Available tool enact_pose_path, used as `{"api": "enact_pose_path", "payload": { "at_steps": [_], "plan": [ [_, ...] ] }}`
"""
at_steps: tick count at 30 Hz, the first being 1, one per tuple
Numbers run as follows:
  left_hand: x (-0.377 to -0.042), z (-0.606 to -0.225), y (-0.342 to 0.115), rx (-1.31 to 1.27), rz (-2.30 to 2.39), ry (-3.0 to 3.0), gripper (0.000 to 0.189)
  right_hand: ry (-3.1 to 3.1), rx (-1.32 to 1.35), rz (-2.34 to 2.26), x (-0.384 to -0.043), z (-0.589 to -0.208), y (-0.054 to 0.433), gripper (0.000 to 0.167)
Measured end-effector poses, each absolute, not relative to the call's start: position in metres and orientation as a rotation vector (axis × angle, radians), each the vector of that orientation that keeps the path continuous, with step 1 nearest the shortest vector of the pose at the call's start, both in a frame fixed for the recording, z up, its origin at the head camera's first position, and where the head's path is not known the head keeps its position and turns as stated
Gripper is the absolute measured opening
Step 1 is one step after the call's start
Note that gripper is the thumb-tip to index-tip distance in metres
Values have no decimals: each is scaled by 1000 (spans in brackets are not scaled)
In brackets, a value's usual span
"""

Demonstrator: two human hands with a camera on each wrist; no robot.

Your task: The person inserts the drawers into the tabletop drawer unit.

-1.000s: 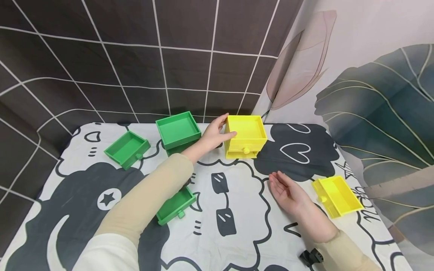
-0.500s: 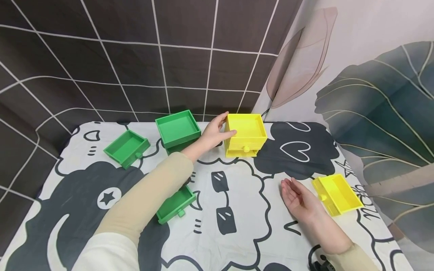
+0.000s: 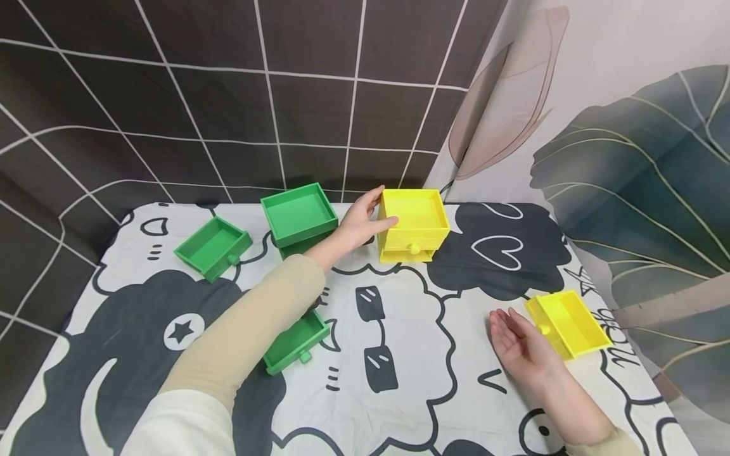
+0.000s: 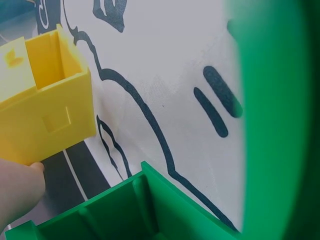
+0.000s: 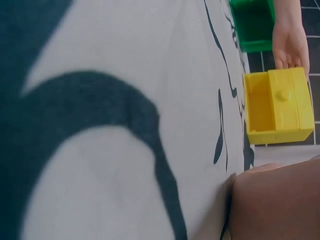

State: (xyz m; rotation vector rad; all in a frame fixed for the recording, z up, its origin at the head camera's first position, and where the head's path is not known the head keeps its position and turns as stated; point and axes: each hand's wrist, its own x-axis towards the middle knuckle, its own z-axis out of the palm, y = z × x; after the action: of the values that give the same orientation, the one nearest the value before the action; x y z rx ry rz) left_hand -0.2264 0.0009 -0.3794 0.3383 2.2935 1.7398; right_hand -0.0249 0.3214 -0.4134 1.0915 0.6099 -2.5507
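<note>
A small yellow drawer cabinet [image 3: 414, 221] stands at the back of the table, its top an open tray. One knobbed drawer sits in its upper slot; the slot below is a gap. My left hand [image 3: 360, 223] holds the cabinet's left side, thumb at the top front and fingers at the back corner. In the right wrist view the cabinet [image 5: 282, 107] shows its open lower slot. My right hand [image 3: 521, 345] hovers palm inward with nothing in it, fingers loosely bent. Beside it lies a loose yellow drawer [image 3: 570, 324], knob toward the hand.
A green drawer cabinet [image 3: 299, 214] stands left of the yellow one, its lower front covered by my left forearm. Two loose green drawers lie about: one drawer [image 3: 213, 248] at the far left, another drawer [image 3: 296, 342] next to my forearm. A patterned cloth [image 3: 410, 304] covers the table.
My right hand has moved right and toward me, closer to the loose yellow drawer. The left hand and the yellow cabinet stay as they were.
</note>
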Motion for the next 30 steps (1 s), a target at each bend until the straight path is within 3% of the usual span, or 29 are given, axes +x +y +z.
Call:
{"api": "enact_pose_path", "payload": {
  "at_steps": [14, 20, 30],
  "plan": [
    [-229, -381, 0, 358, 1759, 2273, 84, 519, 1293, -2549, -15, -415, 339, 32],
    [-229, -382, 0, 350, 1762, 2271, 84, 474, 1388, -2556, -14, -415, 343, 23],
    [-229, -382, 0, 351, 1768, 2266, 84, 478, 1448, -2610, -8, -416, 348, 29]
  ]
}}
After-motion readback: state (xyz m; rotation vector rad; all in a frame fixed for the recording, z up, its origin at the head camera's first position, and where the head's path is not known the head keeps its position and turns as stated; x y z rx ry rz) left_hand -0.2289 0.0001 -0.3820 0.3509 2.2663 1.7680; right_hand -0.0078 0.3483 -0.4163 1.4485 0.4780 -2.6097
